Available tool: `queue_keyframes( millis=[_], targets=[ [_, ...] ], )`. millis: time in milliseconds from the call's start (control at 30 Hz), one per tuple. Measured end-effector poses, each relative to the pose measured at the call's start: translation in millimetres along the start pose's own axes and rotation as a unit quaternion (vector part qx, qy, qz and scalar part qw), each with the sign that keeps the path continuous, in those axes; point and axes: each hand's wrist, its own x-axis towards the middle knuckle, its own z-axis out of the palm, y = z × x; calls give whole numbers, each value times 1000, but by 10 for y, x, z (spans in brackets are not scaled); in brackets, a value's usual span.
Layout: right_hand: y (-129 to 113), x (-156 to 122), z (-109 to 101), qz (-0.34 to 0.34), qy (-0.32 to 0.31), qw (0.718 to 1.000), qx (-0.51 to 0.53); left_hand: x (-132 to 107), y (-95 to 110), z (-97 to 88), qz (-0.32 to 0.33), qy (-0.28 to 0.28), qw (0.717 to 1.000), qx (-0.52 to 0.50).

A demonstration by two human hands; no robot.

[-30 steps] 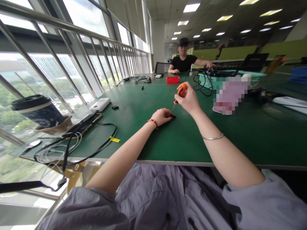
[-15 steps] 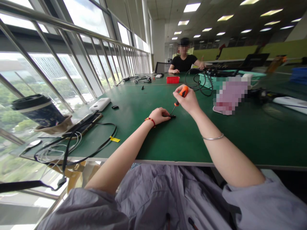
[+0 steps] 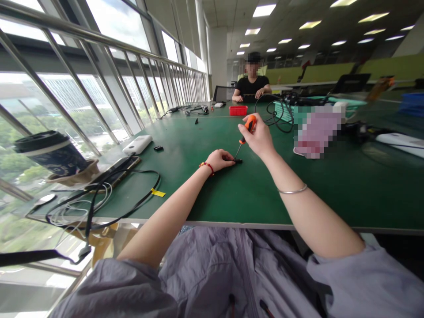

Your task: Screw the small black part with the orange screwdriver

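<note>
Right hand (image 3: 260, 136) is gripping orange screwdriver (image 3: 251, 122), its tip pointing toward seven o'clock; left hand (image 3: 218, 160) is pinching black part (image 3: 239, 161) on counter (image 3: 232, 196).

Black part (image 3: 238, 161): partly covered by left hand (image 3: 219, 160), details too small. Screwdriver (image 3: 251, 122): handle partly hidden by right hand (image 3: 260, 136), tip contact unclear. Pink item (image 3: 320, 131): pixelated. Blue bin (image 3: 412, 105): cut by right edge.

My single camera looks out from my head, above the near edge of the green table (image 3: 185, 143), facing forward and tilted down along it; the table's near side is close, its far end well off.
</note>
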Motion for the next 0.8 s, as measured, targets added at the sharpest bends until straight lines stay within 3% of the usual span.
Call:
queue_keyframes(
  millis=[800],
  targets=[
    [-31,-13,-25,13,10,1000,-22,-7,12,-12,0,-8,1000,-14]
  ],
)
